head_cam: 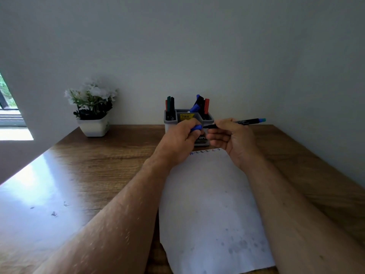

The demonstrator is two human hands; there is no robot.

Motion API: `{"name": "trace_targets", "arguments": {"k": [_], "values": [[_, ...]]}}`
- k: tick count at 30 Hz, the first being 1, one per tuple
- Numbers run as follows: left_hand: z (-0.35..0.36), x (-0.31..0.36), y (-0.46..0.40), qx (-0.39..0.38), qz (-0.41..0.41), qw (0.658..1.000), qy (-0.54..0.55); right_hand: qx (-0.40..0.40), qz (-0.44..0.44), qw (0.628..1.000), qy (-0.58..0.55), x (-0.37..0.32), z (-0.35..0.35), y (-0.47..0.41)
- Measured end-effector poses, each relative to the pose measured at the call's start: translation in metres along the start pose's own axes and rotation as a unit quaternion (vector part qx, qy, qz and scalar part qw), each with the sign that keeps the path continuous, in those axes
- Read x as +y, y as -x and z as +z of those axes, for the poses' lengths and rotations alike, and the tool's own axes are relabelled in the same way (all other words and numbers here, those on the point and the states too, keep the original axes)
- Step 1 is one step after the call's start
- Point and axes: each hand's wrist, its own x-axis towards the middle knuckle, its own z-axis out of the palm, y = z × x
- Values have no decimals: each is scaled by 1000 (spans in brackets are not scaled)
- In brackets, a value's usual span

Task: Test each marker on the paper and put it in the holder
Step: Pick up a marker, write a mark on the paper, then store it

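Observation:
My right hand [230,140] grips a black marker [243,122] with a light blue end, held level with its tip pointing left. My left hand [182,140] pinches the blue cap [197,127] just left of that tip, with a small gap between them. Both hands hover in front of the grey holder [170,121], which stands against the wall and has several markers upright in its compartments. A white sheet of paper [209,204] lies on the wooden desk [102,155], with a row of small coloured test marks [205,152] along its far edge.
A white pot of artificial white flowers [92,109] stands at the back left of the desk. The wall runs right behind the holder. A bright window glare falls on the desk's left part [33,194].

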Motion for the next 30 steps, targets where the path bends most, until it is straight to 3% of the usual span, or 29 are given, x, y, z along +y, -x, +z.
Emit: {"name": "trace_targets", "arguments": {"k": [13,17,22,27,30], "values": [[-3,8,1,-4,-7,1000,0,-46,2,999,24,5,0,-1],[-2,12,0,41,-89,986,135,-78,14,996,-32,0,0,1],[-14,11,-3,132,-145,913,357,-12,-14,999,-50,-4,2,-1],[-22,6,-1,172,-160,862,449,-5,-96,991,98,0,4,0],[-24,2,-1,173,-157,869,437,23,-161,958,235,5,9,0]]}}
